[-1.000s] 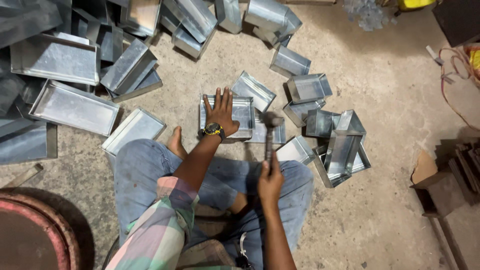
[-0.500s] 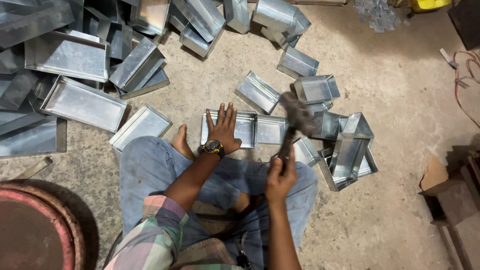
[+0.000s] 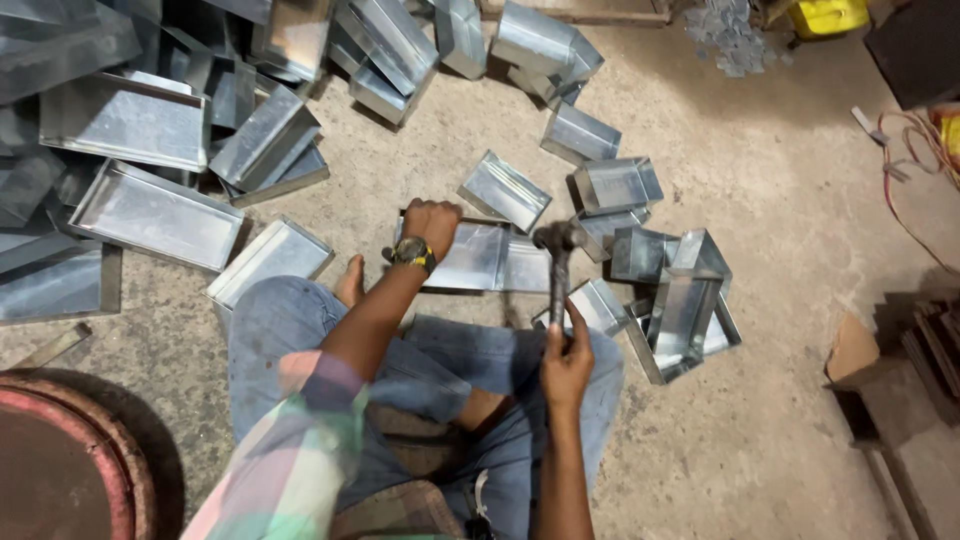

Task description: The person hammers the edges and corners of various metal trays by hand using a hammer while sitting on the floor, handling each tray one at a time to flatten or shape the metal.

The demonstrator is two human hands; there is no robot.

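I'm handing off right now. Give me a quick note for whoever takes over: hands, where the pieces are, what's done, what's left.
Left hand: closed on the far edge of the metal tray lying on the floor in front of the knees.
Right hand: grips the hammer, head over the tray's right end.
Pile of trays at upper left; smaller boxes stand at right and beyond.
Done: cannot tell how far this tray is worked.
Left: likely more hammering on its right end; confirm by feel.
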